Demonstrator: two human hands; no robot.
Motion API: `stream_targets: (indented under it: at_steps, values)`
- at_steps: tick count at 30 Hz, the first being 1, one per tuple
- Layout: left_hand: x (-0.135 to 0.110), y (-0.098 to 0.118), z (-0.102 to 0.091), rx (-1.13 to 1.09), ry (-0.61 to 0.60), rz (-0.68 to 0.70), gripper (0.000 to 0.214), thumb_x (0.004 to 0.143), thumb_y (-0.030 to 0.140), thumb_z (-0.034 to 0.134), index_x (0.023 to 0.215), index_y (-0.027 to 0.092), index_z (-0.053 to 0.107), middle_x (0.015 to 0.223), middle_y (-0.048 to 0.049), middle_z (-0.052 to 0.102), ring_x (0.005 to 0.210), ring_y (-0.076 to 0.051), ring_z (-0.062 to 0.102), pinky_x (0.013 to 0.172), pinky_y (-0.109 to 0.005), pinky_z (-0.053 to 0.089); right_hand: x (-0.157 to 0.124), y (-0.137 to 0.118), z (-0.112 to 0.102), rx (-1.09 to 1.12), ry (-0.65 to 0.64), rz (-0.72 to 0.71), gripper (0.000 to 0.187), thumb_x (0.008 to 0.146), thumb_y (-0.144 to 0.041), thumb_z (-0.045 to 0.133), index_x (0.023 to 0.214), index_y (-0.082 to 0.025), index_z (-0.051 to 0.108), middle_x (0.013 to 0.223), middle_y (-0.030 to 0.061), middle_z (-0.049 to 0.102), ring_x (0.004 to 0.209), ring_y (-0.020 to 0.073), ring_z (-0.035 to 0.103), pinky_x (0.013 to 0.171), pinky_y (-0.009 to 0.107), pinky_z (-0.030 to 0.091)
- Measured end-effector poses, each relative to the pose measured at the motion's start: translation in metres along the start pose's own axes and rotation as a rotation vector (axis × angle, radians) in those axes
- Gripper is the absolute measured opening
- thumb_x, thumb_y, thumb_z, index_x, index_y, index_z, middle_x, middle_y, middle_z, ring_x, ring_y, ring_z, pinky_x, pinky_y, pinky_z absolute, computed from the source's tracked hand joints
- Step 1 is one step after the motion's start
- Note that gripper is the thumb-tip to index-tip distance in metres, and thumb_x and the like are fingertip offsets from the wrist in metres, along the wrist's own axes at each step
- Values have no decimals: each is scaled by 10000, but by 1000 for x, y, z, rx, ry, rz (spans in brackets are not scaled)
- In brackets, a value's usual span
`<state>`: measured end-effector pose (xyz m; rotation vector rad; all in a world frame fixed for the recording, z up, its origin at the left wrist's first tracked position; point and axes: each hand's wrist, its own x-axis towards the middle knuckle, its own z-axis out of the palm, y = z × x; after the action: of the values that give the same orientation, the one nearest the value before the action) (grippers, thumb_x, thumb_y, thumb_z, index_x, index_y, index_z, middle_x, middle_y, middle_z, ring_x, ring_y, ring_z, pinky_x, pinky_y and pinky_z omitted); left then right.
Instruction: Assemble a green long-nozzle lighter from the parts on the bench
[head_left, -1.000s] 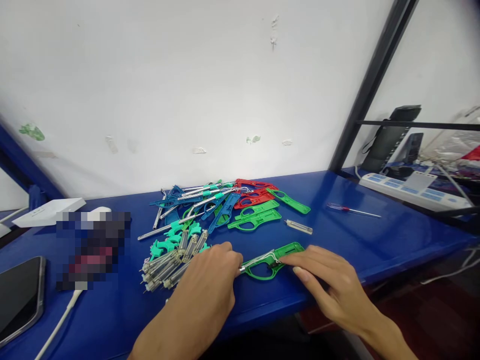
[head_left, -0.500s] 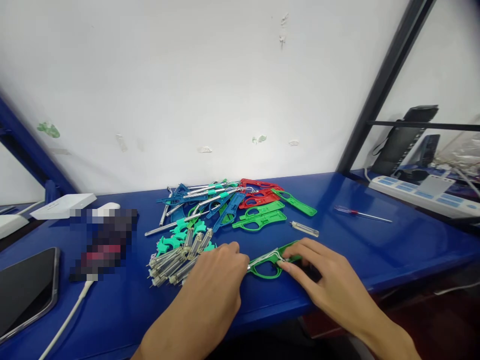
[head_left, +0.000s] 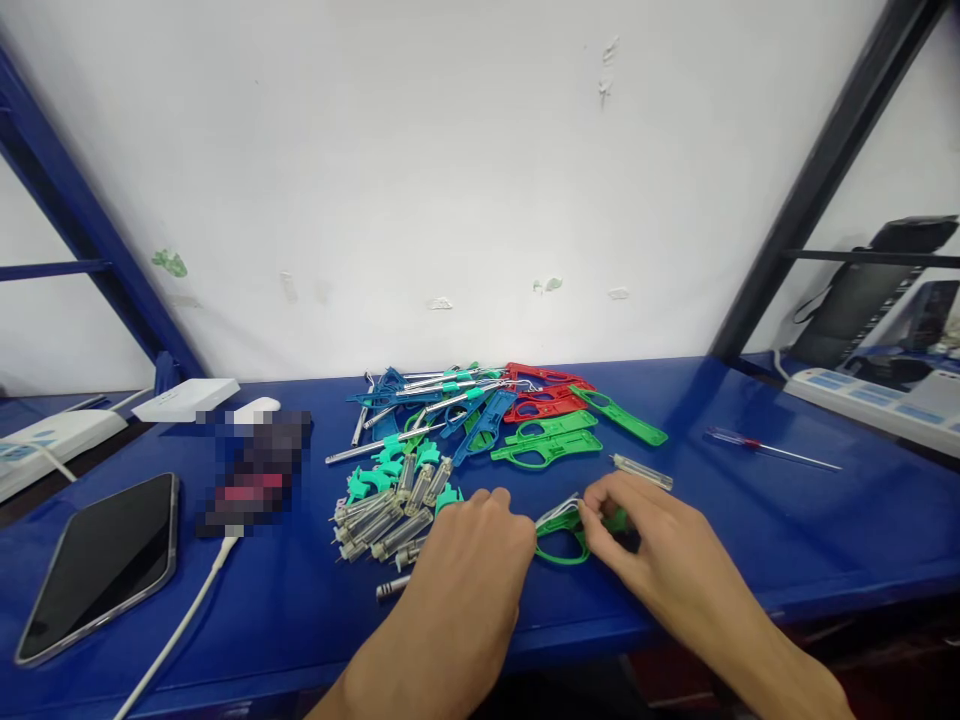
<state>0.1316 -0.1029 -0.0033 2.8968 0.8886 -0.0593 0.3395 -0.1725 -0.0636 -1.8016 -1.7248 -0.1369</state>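
Near the table's front edge lies a green lighter casing half (head_left: 561, 556) with a ring-shaped trigger guard, partly covered by both hands. My left hand (head_left: 469, 565) is closed over its narrow front end. A silver metal tube (head_left: 391, 588) pokes out to the left from under that hand. White wires (head_left: 559, 512) run along the casing towards my right hand (head_left: 660, 530), whose thumb and forefinger pinch together at them. The fingertips hide the wire ends. Beside my left hand lie clear fuel tanks (head_left: 375, 525) in a heap and teal triggers (head_left: 367, 482).
Behind are blue casing halves (head_left: 486, 425), red ones (head_left: 551, 403), green ones (head_left: 547, 448) and metal tubes with wires. A single clear tank (head_left: 643, 472) and a screwdriver (head_left: 772, 450) lie right. A phone (head_left: 101, 565), a cable (head_left: 180, 625) and a power strip (head_left: 870, 405) flank the work.
The view has shifted, so the things appear further right. The silver tube's end now shows left of my left hand. My right fingers have closed in on the wires.
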Motion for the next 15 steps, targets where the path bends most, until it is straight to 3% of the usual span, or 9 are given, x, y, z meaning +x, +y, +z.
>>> stream_targets:
  at_steps: [5,8,12,15]
  values:
    - [0,-3,2,-14,9,-11,359,857,-54,431,970,191,668,1016,-94,662,886,-286,650,787,-426,514,-3,-4,0,74,-13,58,238,1057,-372,495,860,-270,582,737,-23,668,634,172,641,633,301,488]
    - [1,-11,1,-62,55,0,241,982,65,487,969,208,681,1033,-69,673,891,-260,655,801,-404,507,-5,-5,-2,112,-19,63,264,1065,-399,487,860,-268,591,765,-5,688,683,185,661,658,305,504]
    - [4,-37,-12,-52,168,-98,211,1071,271,524,1063,230,731,1091,-54,705,987,-240,663,894,-375,500,-6,-5,-3,137,-23,75,273,1063,-415,494,861,-269,605,777,-6,692,700,191,664,667,307,505]
    - [7,-66,-24,71,237,-251,288,1066,181,464,1155,178,739,1121,-117,706,1078,-297,627,897,-403,498,-6,-5,-2,146,-21,84,277,1063,-423,494,861,-270,606,778,-10,683,702,193,659,668,312,495]
